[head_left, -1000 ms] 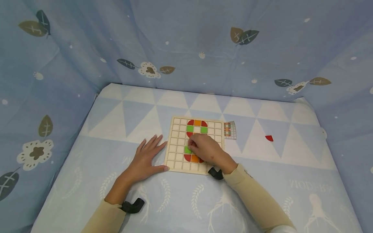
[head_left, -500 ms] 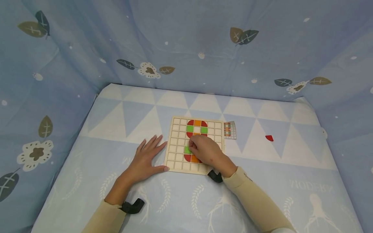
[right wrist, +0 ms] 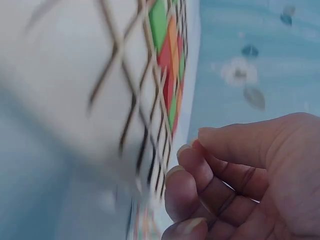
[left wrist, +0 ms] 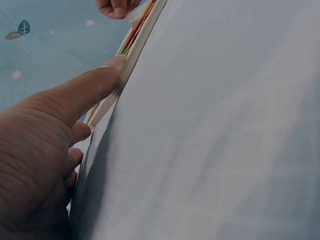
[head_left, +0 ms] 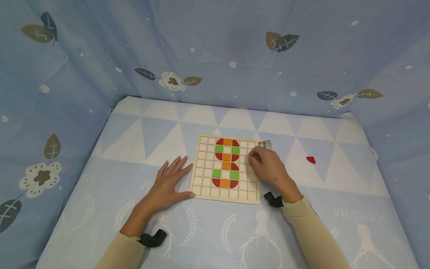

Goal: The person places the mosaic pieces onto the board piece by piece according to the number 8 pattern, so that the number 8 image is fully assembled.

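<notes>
A wooden grid board [head_left: 205,164] lies on the blue cloth with red, orange and green pieces [head_left: 226,164] set in it as a figure eight. Left of the board my left hand [head_left: 168,183] lies flat, its thumb [left wrist: 85,90] against the board's edge [left wrist: 135,45] near the front left corner. My right hand [head_left: 267,166] hovers over the board's right edge with its fingers [right wrist: 195,190] loosely curled and nothing in them. The right wrist view shows the board [right wrist: 75,65] and its coloured pieces [right wrist: 170,55] blurred.
A small pattern card [head_left: 267,143] lies by the board's far right corner, partly covered by my right hand. One loose red piece [head_left: 310,160] sits on the cloth further right. Blue cloth walls [head_left: 215,56] close in the back and sides.
My right hand has left the middle of the board and moved right to its edge, uncovering the eight's middle and lower pieces. The left hand has stayed put.
</notes>
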Motion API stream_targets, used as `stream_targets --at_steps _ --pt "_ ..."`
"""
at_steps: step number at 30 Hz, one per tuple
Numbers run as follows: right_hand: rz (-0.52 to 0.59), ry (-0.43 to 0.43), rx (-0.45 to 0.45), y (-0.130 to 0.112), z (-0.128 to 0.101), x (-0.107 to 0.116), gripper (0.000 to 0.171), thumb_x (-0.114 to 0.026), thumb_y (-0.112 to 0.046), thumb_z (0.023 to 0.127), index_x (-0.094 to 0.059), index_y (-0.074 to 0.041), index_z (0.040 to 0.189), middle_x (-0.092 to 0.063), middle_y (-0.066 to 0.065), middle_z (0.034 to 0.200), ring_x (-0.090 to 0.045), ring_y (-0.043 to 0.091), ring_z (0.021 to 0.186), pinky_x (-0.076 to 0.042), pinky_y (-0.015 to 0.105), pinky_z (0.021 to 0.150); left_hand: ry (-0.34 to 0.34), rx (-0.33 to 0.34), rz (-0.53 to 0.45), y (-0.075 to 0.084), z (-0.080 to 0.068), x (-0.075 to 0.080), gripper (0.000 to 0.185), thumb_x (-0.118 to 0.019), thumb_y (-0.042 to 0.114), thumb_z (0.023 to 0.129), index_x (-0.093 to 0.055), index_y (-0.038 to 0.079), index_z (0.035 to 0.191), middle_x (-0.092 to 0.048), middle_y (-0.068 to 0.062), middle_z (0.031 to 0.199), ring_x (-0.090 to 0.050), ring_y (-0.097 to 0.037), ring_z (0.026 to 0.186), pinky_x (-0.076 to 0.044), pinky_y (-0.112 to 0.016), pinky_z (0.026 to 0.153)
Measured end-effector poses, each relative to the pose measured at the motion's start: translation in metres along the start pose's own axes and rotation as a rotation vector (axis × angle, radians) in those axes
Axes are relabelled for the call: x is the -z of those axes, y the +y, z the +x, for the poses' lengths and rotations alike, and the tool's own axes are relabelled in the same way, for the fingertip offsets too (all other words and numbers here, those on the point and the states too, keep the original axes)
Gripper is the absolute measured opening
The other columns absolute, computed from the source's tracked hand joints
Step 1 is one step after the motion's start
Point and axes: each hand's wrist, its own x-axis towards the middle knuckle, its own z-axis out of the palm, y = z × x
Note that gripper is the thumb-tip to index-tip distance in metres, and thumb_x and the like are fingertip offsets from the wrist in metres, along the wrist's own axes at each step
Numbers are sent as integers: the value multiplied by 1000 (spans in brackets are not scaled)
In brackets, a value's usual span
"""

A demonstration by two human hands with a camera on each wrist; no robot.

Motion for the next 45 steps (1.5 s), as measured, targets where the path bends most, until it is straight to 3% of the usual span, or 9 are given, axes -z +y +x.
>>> stream_targets --at_steps 7,12,17,23,27,37,45 --pt "-49 60 -109 36 -6 36 16 -57 -19 96 -63 -7 104 -63 9 97 -54 24 80 -45 38 69 4 0 -2 1 -1 1 93 -70 65 75 -35 25 151 -16 1 161 -7 -23 148 -1 -51 115" --pt "-139 78 -189 66 -14 65 29 -54 -17 96 -61 2 118 -59 22 112 -56 38 96 -46 53 80 -3 -3 -9 1 0 0 93 -69 65 76 -34 25 151 -15 1 161 -6 -23 148 0 -50 115" --pt "-222 77 -332 101 -28 84 36 -53 -15 94 -57 5 123 -49 31 120 -47 52 107 -41 64 85 -11 -6 -2 1 0 0 93 -69 65 76 -33 25 152 -14 2 161 -5 -23 148 0 -50 115" --pt "-214 75 -369 126 -31 91 29 -58 -12 91 -59 4 115 -52 26 107 -51 43 93 -44 57 78 -11 -12 -3 1 1 2 93 -68 65 76 -32 25 152 -14 1 161 -6 -24 148 0 -49 116" --pt "-178 55 -416 127 -29 91 23 -58 -12 91 -58 5 107 -55 22 95 -51 36 85 -44 48 70 -11 -7 -3 1 1 2 93 -69 65 76 -33 25 152 -15 1 161 -6 -23 148 0 -49 116" --pt "-63 -34 -606 130 -35 89 30 -57 -28 95 -60 1 101 -60 16 90 -51 29 82 -42 35 63 -12 8 -7 1 -1 2 93 -70 64 76 -33 25 152 -14 1 161 -6 -24 148 1 -49 116" --pt "-27 -63 -567 133 -43 91 34 -55 -34 96 -61 -1 99 -59 14 91 -49 29 84 -39 35 67 -7 2 -25 3 -1 3 93 -71 63 75 -34 24 151 -15 1 161 -7 -24 148 0 -50 115"
